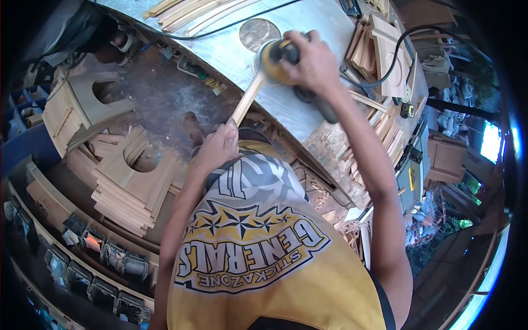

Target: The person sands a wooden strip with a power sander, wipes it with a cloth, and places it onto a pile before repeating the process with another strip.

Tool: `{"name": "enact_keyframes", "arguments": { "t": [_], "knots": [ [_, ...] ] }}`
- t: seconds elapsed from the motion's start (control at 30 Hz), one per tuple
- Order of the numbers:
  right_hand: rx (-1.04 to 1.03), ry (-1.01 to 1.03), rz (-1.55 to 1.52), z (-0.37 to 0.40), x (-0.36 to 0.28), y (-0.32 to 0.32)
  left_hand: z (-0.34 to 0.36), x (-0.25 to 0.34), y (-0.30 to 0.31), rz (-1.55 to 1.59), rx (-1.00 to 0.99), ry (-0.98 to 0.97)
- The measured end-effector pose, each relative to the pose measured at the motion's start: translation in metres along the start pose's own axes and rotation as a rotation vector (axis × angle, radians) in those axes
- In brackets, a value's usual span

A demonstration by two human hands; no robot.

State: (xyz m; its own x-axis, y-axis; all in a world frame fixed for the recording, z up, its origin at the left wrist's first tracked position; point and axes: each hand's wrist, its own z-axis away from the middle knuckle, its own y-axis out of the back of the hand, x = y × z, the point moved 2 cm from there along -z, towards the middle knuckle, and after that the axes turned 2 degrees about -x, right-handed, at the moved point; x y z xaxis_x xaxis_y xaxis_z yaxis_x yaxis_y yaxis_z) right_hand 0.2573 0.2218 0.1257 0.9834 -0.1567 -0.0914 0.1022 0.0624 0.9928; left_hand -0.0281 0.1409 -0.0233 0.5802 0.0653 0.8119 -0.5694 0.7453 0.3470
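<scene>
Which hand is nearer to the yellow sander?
Right. The right hand grips the sander; the left hand is farther away, holding the wooden strip by its opposite end.

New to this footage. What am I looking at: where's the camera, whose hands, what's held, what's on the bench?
There is no robot here. It is one picture from a camera worn on a person's head, looking forward and down, so the wearer's own shirt fills the lower middle.

Both bare hands are the wearer's. The left hand grips the near end of a narrow wood strip. The right hand holds a yellow and black power tool, apparently a sander, at the strip's far end.

On the pale worktop lie long wood strips at the far edge and more cut wood to the right. Lower left, off the bench, is a stack of panels with curved cutouts.
</scene>
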Motion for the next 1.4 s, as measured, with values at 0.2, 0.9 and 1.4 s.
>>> {"name": "enact_keyframes", "arguments": {
  "t": [0.2,0.9,1.4],
  "knots": [
    [0.118,-0.094,-0.079,-0.043,0.057,-0.003,0.019,0.009,0.026,-0.113,0.215,0.003],
    [0.116,-0.083,-0.246,-0.031,0.079,-0.016,0.057,0.249,0.039,-0.198,0.604,-0.558],
    [0.114,-0.098,-0.218,-0.019,0.082,-0.014,0.012,0.249,0.058,-0.248,0.472,-0.314]
  ]
}}
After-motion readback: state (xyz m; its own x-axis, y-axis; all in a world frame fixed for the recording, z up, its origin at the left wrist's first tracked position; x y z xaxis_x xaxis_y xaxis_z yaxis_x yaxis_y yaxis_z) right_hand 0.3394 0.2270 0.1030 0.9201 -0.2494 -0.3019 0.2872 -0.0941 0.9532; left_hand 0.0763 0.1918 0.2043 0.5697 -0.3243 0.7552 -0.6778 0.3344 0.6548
